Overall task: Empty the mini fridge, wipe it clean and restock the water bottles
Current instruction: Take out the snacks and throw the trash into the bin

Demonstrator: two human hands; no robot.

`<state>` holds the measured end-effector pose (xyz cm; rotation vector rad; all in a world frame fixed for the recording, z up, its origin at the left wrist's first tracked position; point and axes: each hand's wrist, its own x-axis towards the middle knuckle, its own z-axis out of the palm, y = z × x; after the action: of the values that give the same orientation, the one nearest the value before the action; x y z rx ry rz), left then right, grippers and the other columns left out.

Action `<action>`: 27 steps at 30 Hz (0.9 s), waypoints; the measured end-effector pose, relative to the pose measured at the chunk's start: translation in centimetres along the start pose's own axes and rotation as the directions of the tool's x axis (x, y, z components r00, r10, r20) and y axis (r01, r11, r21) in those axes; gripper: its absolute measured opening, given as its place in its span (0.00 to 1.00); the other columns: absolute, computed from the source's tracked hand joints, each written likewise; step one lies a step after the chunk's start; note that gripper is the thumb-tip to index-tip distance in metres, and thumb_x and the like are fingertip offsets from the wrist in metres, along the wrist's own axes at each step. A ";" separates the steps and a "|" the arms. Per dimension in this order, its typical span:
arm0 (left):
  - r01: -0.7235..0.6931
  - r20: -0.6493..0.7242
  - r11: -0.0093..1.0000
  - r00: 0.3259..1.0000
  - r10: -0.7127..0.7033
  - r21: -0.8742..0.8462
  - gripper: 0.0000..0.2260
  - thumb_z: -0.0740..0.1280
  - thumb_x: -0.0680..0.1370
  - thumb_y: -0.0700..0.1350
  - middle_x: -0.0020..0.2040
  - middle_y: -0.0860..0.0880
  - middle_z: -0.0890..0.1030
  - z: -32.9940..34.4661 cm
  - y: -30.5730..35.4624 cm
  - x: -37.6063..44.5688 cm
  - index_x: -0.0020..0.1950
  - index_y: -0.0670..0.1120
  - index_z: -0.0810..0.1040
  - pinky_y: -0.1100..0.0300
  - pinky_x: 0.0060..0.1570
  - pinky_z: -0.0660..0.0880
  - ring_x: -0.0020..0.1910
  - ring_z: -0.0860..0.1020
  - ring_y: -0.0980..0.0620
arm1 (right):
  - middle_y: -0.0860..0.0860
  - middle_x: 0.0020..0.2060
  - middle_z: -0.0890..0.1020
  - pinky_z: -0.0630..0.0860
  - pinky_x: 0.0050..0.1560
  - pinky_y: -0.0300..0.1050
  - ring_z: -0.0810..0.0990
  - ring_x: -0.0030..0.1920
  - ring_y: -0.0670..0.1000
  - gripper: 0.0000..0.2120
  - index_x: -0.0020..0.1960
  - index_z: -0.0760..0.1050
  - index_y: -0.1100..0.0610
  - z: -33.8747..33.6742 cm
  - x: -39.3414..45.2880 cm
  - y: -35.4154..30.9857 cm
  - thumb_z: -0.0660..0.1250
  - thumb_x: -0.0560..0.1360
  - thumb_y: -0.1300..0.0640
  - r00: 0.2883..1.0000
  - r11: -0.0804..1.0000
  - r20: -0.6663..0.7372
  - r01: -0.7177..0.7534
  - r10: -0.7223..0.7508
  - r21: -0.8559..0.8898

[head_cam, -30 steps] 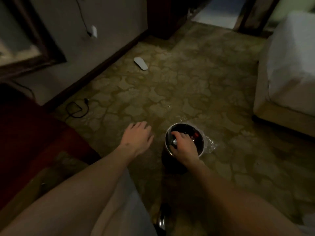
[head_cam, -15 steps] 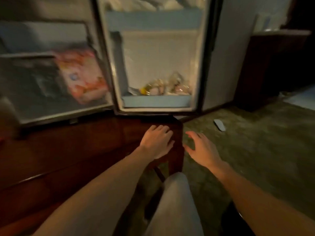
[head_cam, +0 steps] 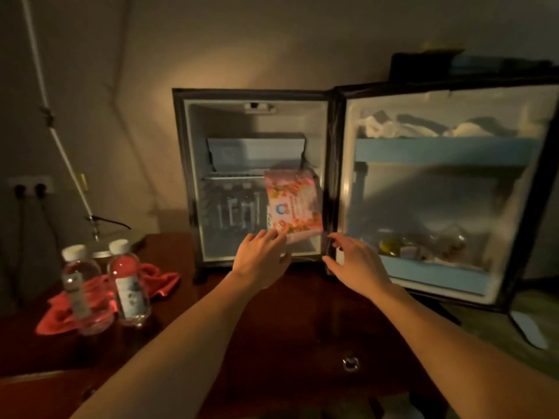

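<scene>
Head view, looking down and forward in a dim room. A small black mini fridge (head_cam: 254, 176) stands on a dark wooden counter (head_cam: 287, 322) with its door (head_cam: 447, 192) swung wide open to the right.

Inside the fridge, below a wire shelf, several water bottles (head_cam: 239, 207) stand upright at the left of the lower compartment. A pink printed packet (head_cam: 292, 204) stands tilted at the right of that compartment, in front of them.

The left hand (head_cam: 261, 258) reaches into the fridge opening, fingers extended and loose, fingertips at the lower edge of the packet; whether they touch it cannot be told. The right hand (head_cam: 354, 264) hovers near the door's hinge side, fingers spread and slightly bent, holding nothing.

The door's lower shelf (head_cam: 429, 270) holds small items too blurred to identify. Its upper shelf (head_cam: 444, 149) holds crumpled white material.

On the counter to the left, well apart from the fridge, two more bottles with white caps (head_cam: 106, 282) stand upright side by side on a red cloth (head_cam: 160, 282). Behind them is the metal base of a lamp (head_cam: 99, 240). A wall socket (head_cam: 30, 186) has two plugs in it.
</scene>
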<state>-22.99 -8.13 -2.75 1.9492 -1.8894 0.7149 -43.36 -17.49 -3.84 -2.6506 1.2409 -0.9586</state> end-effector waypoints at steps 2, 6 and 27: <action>0.045 -0.010 0.999 0.999 -0.045 0.012 0.14 0.59 0.80 0.55 0.58 0.50 0.77 -0.2 -2.2 0.6 0.61 0.50 0.74 0.53 0.54 0.71 0.59 0.76 0.48 | 0.47 0.60 0.77 0.77 0.52 0.48 0.77 0.59 0.52 0.24 0.69 0.64 0.43 0.7 2.5 -1.1 0.66 0.75 0.43 1.000 0.998 0.010 -0.020 0.020 0.055; 0.115 0.008 0.993 0.993 -0.115 0.014 0.12 0.59 0.80 0.54 0.55 0.51 0.77 0.5 -5.3 2.5 0.55 0.49 0.75 0.53 0.51 0.72 0.57 0.76 0.49 | 0.49 0.59 0.77 0.77 0.52 0.49 0.77 0.57 0.53 0.26 0.69 0.64 0.46 2.2 7.6 -2.8 0.69 0.74 0.45 0.996 0.984 -0.014 -0.079 0.083 0.162; 0.315 0.146 0.881 0.949 -0.281 -0.354 0.24 0.68 0.77 0.53 0.60 0.47 0.77 6.1 -9.7 10.4 0.68 0.51 0.62 0.48 0.47 0.76 0.55 0.78 0.42 | 0.50 0.49 0.82 0.77 0.49 0.45 0.81 0.52 0.51 0.11 0.57 0.78 0.52 7.5 15.5 -3.6 0.68 0.76 0.62 0.989 0.884 -0.073 -0.081 0.129 0.460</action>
<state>-12.71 -19.45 -0.84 1.9780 -1.5733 0.1617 -29.27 -27.62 -0.89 -2.1730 1.0074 -1.2067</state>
